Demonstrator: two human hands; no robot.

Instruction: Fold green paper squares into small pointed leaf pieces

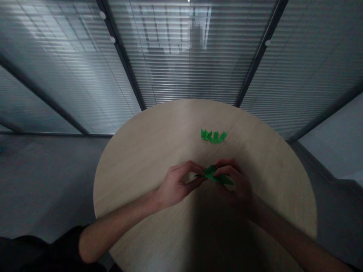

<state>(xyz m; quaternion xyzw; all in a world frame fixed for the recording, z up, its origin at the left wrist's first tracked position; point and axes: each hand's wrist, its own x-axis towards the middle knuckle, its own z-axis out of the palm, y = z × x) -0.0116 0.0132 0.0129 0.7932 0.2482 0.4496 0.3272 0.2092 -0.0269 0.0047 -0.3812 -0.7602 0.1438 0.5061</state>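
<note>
A folded piece of green paper is held between both hands above the middle of the table. My left hand pinches its left end between thumb and fingers. At the other side my right hand grips it, and a pointed green tip sticks out below the right fingers. Some of the folds are hidden behind the fingertips. Several small green folded paper pieces lie in a row on the table, a little beyond my hands.
The round wooden table has a curved edge on all visible sides. Behind it stand glass partitions with horizontal blinds and dark frames. Grey floor shows at the left. My shadow falls across the table's near part.
</note>
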